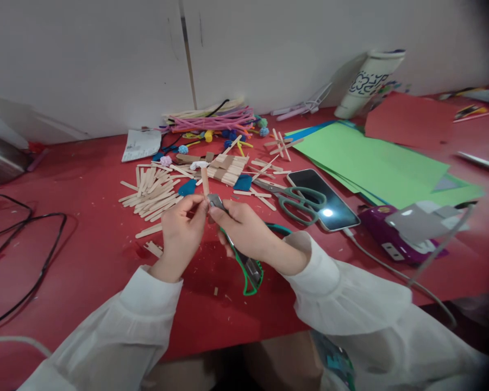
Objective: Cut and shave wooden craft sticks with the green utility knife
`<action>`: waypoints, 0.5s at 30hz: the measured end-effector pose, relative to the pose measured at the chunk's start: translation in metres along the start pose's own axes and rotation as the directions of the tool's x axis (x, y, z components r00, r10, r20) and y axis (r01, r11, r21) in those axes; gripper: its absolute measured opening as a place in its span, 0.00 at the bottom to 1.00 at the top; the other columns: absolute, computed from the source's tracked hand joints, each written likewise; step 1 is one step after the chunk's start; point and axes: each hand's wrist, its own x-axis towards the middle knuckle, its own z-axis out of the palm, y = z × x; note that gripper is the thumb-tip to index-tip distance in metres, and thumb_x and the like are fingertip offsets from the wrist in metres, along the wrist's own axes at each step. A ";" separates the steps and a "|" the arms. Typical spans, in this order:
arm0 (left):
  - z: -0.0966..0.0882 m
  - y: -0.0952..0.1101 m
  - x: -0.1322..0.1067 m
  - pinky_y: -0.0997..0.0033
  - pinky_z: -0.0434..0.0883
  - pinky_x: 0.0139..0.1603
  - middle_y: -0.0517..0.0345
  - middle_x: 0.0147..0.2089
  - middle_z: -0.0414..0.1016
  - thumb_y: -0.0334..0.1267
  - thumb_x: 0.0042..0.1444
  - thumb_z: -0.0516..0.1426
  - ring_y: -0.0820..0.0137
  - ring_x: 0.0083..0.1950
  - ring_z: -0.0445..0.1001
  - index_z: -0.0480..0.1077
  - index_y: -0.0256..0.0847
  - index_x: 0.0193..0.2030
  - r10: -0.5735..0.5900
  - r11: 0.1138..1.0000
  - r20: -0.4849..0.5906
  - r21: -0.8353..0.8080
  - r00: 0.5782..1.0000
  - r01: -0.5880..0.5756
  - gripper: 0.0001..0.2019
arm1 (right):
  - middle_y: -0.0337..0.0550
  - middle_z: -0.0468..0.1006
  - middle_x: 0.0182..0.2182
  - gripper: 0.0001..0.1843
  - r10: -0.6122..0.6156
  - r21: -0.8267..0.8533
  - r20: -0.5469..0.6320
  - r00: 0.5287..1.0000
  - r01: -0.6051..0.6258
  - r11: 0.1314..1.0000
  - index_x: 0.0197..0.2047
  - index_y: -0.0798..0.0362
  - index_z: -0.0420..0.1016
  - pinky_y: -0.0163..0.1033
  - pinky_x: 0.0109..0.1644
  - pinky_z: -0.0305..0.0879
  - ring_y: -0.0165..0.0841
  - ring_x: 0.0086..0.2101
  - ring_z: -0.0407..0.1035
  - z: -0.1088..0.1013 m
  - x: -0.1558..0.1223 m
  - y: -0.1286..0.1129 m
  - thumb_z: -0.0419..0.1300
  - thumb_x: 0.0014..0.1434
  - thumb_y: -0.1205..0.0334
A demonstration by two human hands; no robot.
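My left hand (184, 231) pinches a wooden craft stick (205, 181), which points up and away from the fingers. Wrapped in my right hand (244, 225) is a green and black utility knife (250, 271); its metal head meets the stick close to my left fingertips. How far the blade is out cannot be made out. Just beyond the hands lies a loose pile of craft sticks (157, 193). Behind the held stick is a flat panel of joined sticks (228, 167), with blue scraps (242, 182) beside it.
Green-handled scissors (303, 203) overlap a phone (324, 198) on the right. Farther right are a purple power adapter (391, 236) with a cable and green paper sheets (375, 155). Pink pipe cleaners (215, 119) lie at the back, a tumbler (369, 81) leans, and black cable (44, 260) runs left.
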 end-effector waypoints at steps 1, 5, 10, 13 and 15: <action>0.000 0.000 0.000 0.75 0.67 0.31 0.62 0.24 0.73 0.38 0.54 0.55 0.74 0.26 0.71 0.71 0.40 0.29 -0.003 1.000 -0.001 -0.020 1.000 0.003 0.07 | 0.27 0.62 0.14 0.09 0.007 0.032 0.008 1.000 -0.007 0.999 0.32 0.52 0.55 0.27 0.14 0.54 0.23 0.10 0.59 0.000 0.000 0.000 0.43 0.64 0.62; 0.001 0.000 0.001 0.75 0.68 0.31 0.61 0.25 0.73 0.39 0.54 0.55 0.73 0.27 0.71 0.69 0.40 0.29 -0.023 0.995 0.019 -0.095 1.000 0.025 0.07 | 0.33 0.67 0.17 0.09 -0.040 -0.258 -0.068 0.997 0.022 0.966 0.33 0.53 0.59 0.30 0.18 0.54 0.26 0.14 0.64 -0.001 -0.001 -0.003 0.44 0.64 0.61; 0.000 0.003 0.001 0.74 0.67 0.31 0.59 0.28 0.74 0.38 0.53 0.54 0.73 0.28 0.70 0.70 0.39 0.30 -0.027 1.000 0.039 -0.012 0.999 0.027 0.06 | 0.52 0.77 0.27 0.11 -0.122 -0.823 -0.168 0.978 -0.071 0.564 0.41 0.59 0.65 0.37 0.23 0.49 0.40 0.25 0.72 0.001 -0.006 -0.010 0.44 0.64 0.64; -0.001 0.006 0.002 0.74 0.66 0.32 0.59 0.27 0.74 0.38 0.53 0.54 0.73 0.28 0.70 0.70 0.39 0.30 -0.014 0.999 0.039 0.040 0.999 0.012 0.06 | 0.54 0.78 0.28 0.13 -0.094 -0.871 -0.167 0.981 -0.102 0.481 0.42 0.59 0.65 0.38 0.23 0.47 0.43 0.26 0.73 0.002 -0.007 -0.012 0.43 0.65 0.62; -0.001 0.007 0.003 0.73 0.66 0.33 0.59 0.27 0.74 0.38 0.53 0.54 0.73 0.28 0.70 0.70 0.40 0.30 -0.007 0.997 0.039 0.075 0.999 0.004 0.06 | 0.54 0.78 0.28 0.14 -0.101 -0.878 -0.158 0.982 -0.093 0.469 0.42 0.59 0.65 0.38 0.23 0.48 0.43 0.26 0.73 0.001 -0.006 -0.011 0.42 0.65 0.62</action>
